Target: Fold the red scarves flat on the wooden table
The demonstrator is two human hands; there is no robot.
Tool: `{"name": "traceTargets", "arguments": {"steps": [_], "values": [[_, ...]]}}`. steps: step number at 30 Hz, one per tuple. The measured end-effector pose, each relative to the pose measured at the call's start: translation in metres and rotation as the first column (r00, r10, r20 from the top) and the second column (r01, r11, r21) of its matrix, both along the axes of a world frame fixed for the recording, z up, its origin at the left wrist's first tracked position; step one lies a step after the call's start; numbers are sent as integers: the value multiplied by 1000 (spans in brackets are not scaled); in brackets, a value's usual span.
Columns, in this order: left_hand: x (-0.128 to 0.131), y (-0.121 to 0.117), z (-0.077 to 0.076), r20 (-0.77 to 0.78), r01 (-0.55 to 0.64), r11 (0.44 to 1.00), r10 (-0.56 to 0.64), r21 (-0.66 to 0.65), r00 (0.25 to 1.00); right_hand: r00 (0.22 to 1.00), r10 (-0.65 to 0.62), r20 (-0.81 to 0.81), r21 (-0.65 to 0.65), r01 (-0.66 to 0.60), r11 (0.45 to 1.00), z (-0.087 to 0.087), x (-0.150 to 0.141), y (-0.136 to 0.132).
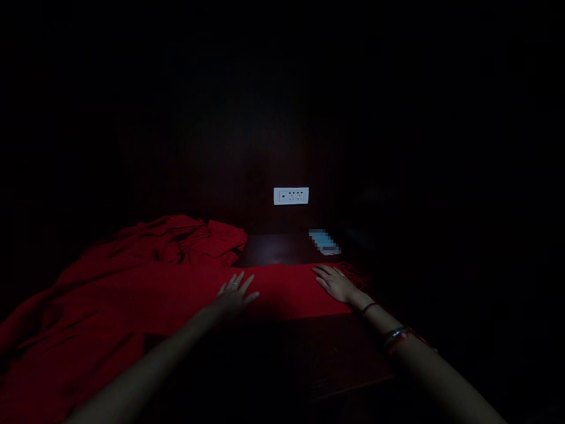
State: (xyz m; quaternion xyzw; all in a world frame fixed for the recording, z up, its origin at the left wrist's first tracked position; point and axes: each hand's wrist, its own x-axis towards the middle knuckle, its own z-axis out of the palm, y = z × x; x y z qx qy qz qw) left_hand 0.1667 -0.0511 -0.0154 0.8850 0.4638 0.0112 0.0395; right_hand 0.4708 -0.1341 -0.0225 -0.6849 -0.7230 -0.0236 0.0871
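Note:
The scene is very dark. A red cloth (145, 282) lies spread over a dark wooden surface (282, 247), bunched up at the far left. My left hand (235, 292) lies flat on the cloth with fingers spread. My right hand (336, 282) rests flat on the cloth's right end, fingers stretched out; bracelets circle that wrist. Neither hand holds anything.
A white wall socket plate (291, 195) sits on the dark back wall. A small pale, blurred object (324, 242) lies on the wooden surface behind my right hand. Everything else is lost in darkness.

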Motion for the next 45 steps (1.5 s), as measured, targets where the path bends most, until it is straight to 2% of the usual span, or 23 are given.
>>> {"name": "traceTargets", "arguments": {"steps": [3,6,9,12,15,18,21,23,26,29,32,39,45], "values": [[-18,4,-21,-2,87,992,-87,88,996,1000,-4,8,-18,4,1000,-1,19,-1],[-32,-4,-27,-23,174,971,-172,162,985,1000,5,6,-31,-5,999,-3,41,-4],[-38,-17,-17,11,154,972,-158,176,987,1000,11,14,-24,-10,1000,-3,63,-8],[-41,-15,10,12,154,981,-157,118,988,998,31,50,-18,-30,999,6,70,-6],[-42,7,43,11,62,989,-64,137,998,995,95,42,17,-96,995,29,46,7],[-41,34,61,-57,-22,998,26,59,998,989,121,-82,92,-113,989,54,-10,30],[-40,47,59,-87,-48,999,47,-13,995,959,268,-87,114,-258,959,68,-78,51],[-40,46,52,-67,-62,998,62,-1,996,943,330,-42,45,-328,943,69,-115,62],[-42,40,44,-29,-86,995,88,53,996,962,267,61,-66,-263,962,62,-148,71],[-46,35,41,-12,-100,990,102,97,995,964,217,156,-150,-194,969,54,-155,75],[-48,34,41,-19,-94,988,97,120,995,970,203,137,-169,-179,969,49,-151,78],[-54,37,37,-34,-121,981,128,154,991,987,149,63,-130,-140,982,43,-147,80],[-56,33,42,-11,-141,968,147,206,989,979,200,24,-80,-198,977,47,-146,76]]}}
